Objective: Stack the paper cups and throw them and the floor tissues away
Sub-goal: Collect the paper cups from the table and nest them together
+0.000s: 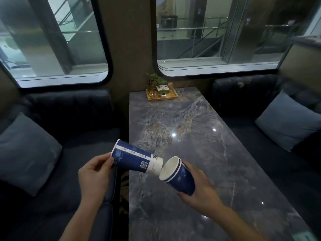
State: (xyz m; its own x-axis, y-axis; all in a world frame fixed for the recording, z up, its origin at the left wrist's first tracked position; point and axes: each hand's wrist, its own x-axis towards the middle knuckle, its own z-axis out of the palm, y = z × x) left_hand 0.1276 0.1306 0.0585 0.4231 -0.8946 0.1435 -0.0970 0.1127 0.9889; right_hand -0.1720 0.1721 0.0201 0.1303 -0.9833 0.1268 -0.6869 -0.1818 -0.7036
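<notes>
In the lower centre of the frame, two bare hands are seen above the near end of a grey marble-patterned table point(199, 129). A blue-and-white paper cup point(137, 158) is held by the left hand point(94, 176), lying nearly on its side: its rim is turned toward the left of the frame and its white base toward the right. The thumb and fingers of that hand are closed on the rim end of the cup. A nested pair of cups point(178, 176), shown by two rims one inside the other, is gripped by the right hand point(199, 186), whose fingers are wrapped around the blue wall near the base. The open mouth of the pair is tilted toward the upper left, and the base of the single cup is placed just beside that mouth; whether the two touch cannot be told. At the far end of the table a wooden tray point(173, 98) is set against the wall, and a small green plant point(155, 80), a white box and glassware are carried on it. Dark sofas are placed on both sides of the table, with a grey cushion point(26, 153) at the left edge of the frame and a second cushion point(286, 122) at the right. Two rounded windows point(217, 32) are set in the upper half of the frame. No tissues can be made out.
</notes>
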